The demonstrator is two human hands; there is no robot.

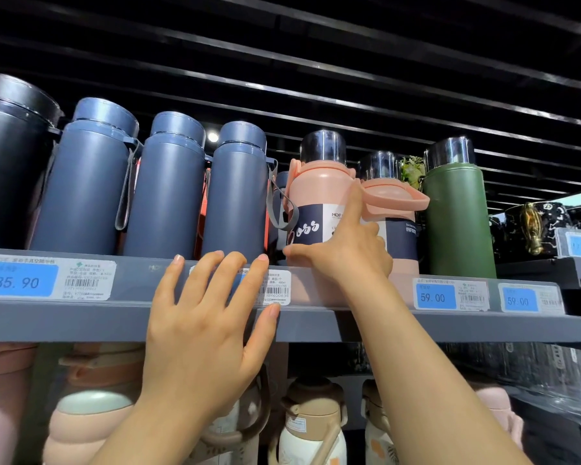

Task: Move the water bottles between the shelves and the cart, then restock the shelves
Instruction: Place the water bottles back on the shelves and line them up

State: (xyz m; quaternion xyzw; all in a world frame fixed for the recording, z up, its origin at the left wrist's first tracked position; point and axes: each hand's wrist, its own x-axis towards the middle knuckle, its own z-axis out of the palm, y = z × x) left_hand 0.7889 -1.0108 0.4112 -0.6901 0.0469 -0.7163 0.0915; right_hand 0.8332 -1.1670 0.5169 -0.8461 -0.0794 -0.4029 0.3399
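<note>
On the upper grey shelf stand a black bottle, three blue-grey bottles, two pink bottles and a green one. My right hand holds the left pink bottle. Its thumb lies along the bottle's base and its index finger points up the right side. The other fingers curl into the gap beside the second pink bottle. My left hand is spread flat in front of the shelf edge, its fingertips at the price strip, holding nothing.
Price labels run along the shelf front. The lower shelf holds several pink, cream and brown bottles. A dark shelf with black patterned ware and clear glassware sits to the right. No cart is in view.
</note>
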